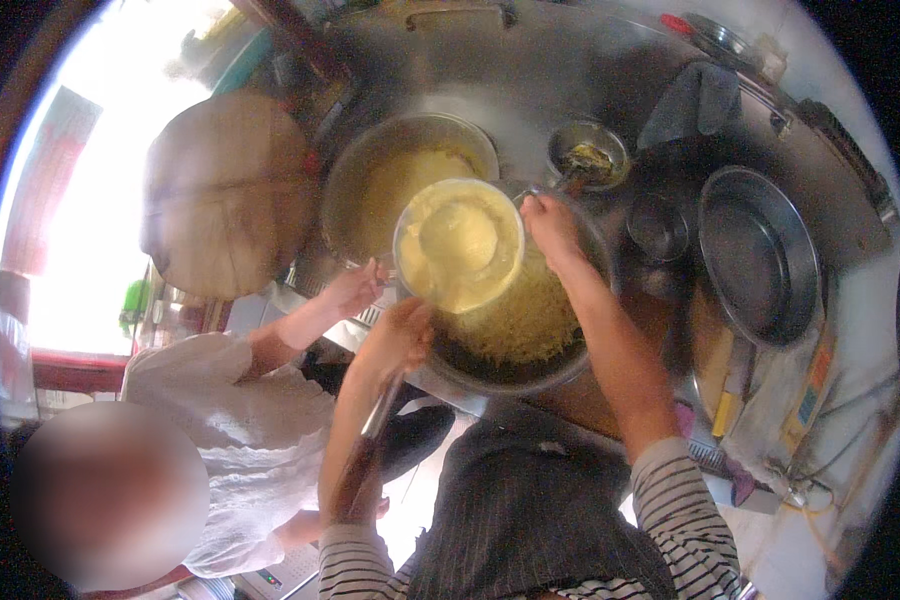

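Observation:
My left hand (402, 338) is closed round a long metal handle (378, 410) with a brown lower end. Whether that handle joins the round metal bowl (403, 218) above it is hidden by my fingers. Pale yellow, thick-looking food (458, 238) fills the bowl. My right hand (552, 228) grips the bowl's far right rim. The bowl hangs over a large round pot (490, 385) holding yellowish shredded food (530, 325). Just left of the bowl, a co-worker's hand (355, 288) is near a wide metal basin (345, 165) with yellow contents.
A small metal bowl (610, 180) with dark and yellow bits sits behind the pot. Rightward are a dark cup (657, 228), a grey oval tub (760, 260) and a yellow-handled tool (726, 412). A co-worker in white (260, 430) stands close at left, beside a round wooden-looking board (228, 200).

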`<state>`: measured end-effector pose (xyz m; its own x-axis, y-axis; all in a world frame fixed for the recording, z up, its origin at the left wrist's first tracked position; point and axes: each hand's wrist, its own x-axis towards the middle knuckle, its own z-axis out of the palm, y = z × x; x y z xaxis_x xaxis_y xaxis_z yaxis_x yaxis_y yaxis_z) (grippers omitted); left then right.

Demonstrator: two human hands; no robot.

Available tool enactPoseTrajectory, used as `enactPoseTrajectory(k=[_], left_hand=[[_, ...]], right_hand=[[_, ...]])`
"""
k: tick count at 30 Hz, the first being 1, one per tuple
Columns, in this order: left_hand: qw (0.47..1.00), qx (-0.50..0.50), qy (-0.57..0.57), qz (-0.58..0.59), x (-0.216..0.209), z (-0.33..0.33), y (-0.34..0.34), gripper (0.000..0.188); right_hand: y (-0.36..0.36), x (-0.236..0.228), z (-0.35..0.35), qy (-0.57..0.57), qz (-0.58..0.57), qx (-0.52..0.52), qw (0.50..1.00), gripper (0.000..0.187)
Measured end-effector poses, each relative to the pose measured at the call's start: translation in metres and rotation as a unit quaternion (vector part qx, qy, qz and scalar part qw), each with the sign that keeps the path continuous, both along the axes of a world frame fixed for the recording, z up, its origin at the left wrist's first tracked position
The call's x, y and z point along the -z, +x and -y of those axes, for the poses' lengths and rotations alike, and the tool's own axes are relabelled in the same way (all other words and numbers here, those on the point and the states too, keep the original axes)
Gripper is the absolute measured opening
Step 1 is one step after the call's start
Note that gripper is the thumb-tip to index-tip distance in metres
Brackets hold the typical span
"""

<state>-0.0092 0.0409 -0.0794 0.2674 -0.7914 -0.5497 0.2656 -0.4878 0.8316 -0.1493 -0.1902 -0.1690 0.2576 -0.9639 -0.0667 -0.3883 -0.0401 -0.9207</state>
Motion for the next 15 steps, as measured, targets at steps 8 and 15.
enactPoseTrajectory(k=[8,15], left_hand=[[0.988,0.076,0.053,0.122,-0.048,0.027,0.000,0.018],[0.997,0.059,0.058,0.006,0.007,0.035,0.007,0.031]], right_hand=[[-0.012,0.007,0.016,0.089,0.118,-0.034,0.989,0.029],[0.003,-0.007,0.024,0.033,0.080,-0.057,0.995,0.031]])
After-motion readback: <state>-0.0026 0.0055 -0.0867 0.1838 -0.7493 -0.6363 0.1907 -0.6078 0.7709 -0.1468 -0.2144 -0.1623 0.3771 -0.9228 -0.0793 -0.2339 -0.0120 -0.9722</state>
